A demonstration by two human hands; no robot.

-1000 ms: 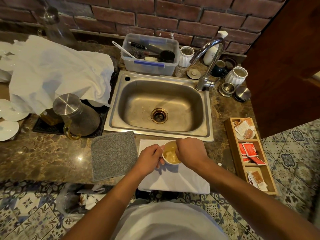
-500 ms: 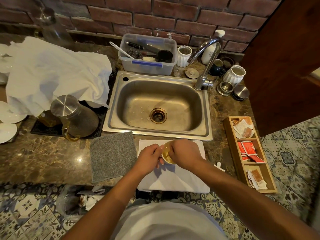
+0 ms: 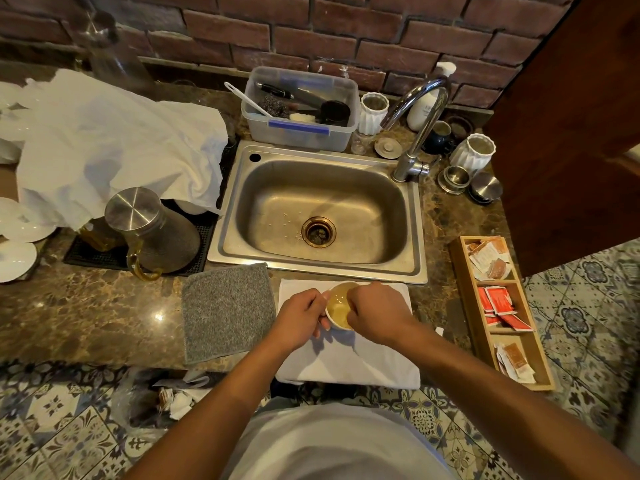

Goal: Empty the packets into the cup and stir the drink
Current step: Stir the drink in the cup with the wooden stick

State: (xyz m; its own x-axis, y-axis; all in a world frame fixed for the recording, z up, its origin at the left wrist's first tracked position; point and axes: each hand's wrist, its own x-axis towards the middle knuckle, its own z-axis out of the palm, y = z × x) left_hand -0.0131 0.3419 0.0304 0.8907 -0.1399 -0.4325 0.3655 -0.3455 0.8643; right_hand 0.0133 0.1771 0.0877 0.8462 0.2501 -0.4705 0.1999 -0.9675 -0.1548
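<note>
Now, at the left of the frame I see a crumpled white cloth draped over flat white plates. Just below it a conical jug with a brushed steel lid stands on a ribbed black mat. Moving right, a nubby grey square cloth lies on the mottled brown marble counter.

At centre, a rectangular stainless sink with a brass-coloured drain sits under a curved chrome tap. Behind it is a clear plastic tub with blue clips, against a red brick wall.

Lower centre, the cup, small, round and pale, holds yellowish liquid and rests on a folded white towel. My left hand wraps its curled fingers against the cup's left side. My right hand hangs over the cup's right rim, its fingers bunched downward as if pinching something; I cannot tell what, since the hand hides it.

At the right, a long wooden tray with three compartments holds packets: white and tan at top, red in the middle, white and tan at the bottom. Their print is too small to read.
</note>
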